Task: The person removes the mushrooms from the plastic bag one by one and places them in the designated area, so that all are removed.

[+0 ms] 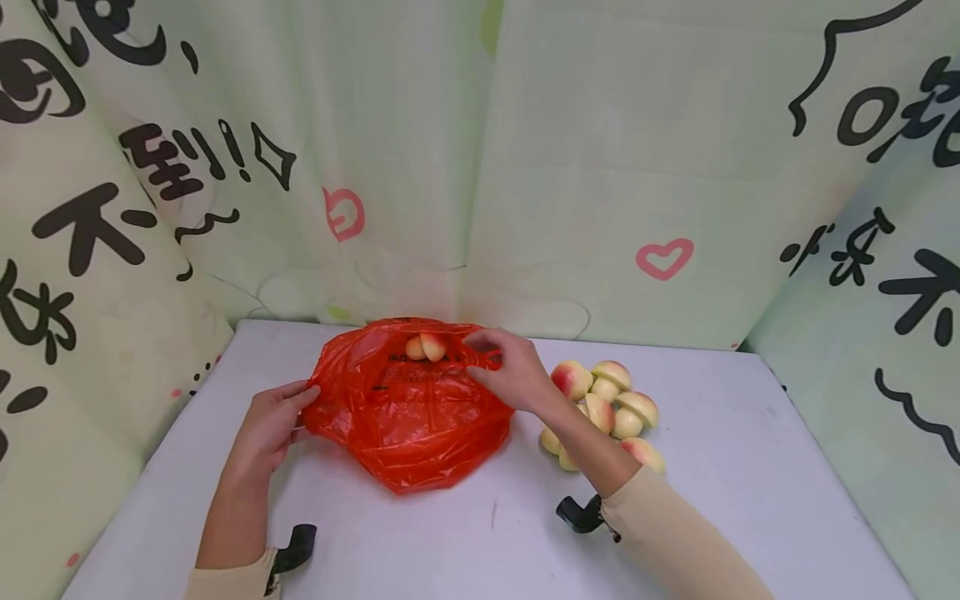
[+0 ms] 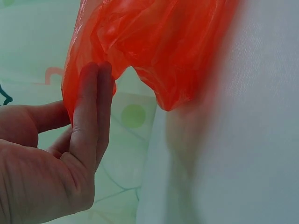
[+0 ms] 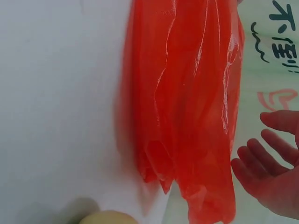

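A red plastic bag (image 1: 420, 425) lies on the table, its mouth partly spread at the top. Two mushroom-shaped pieces (image 1: 426, 347) with pale, reddish colouring show in that opening. My left hand (image 1: 272, 421) pinches the bag's left edge between thumb and fingers; the left wrist view shows the fingers (image 2: 88, 107) laid along the film. At the bag's upper right edge, my right hand (image 1: 510, 367) has thumb and fingers apart. From the right wrist, this hand (image 3: 271, 163) appears beside the bag with loosely bent, spread fingers and nothing in them.
Several more mushroom-shaped pieces (image 1: 628, 421) with red-and-yellow caps and pale stems are heaped right of the bag, partly behind my right forearm. The white table (image 1: 480, 558) ends at a printed curtain (image 1: 555, 208), which also hangs along both sides.
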### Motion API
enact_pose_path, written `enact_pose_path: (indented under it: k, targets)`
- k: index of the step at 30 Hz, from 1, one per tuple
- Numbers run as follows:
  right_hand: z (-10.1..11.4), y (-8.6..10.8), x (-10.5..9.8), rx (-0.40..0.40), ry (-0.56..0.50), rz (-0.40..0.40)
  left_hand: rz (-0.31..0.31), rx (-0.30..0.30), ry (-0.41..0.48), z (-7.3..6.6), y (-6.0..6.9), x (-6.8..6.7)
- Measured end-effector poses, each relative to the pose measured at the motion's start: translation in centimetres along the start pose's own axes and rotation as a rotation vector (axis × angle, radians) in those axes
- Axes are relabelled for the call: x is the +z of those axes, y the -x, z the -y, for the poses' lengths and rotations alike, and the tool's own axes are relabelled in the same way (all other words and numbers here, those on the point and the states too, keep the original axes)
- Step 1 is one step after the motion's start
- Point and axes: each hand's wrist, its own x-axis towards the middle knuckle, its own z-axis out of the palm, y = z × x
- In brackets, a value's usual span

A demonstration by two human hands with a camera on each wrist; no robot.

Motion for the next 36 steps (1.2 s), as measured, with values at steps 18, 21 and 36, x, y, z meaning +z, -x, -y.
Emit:
enact_pose_path:
  k: [18,21,36]
  targets:
    - [1.9,-4.4,1.6,0.02,-0.022,0.06,-0.004,-0.005,0.0,0.0,-0.2,-0.1]
    - [2.2,-5.0,1.8,0.04,-0.002,0.096,0.001,-0.006,0.007,0.1,-0.2,-0.1]
    - [3.1,-8.0,3.2,-0.025,0.175,0.322,0.006,0.012,0.012,0.1,-0.2,0.0]
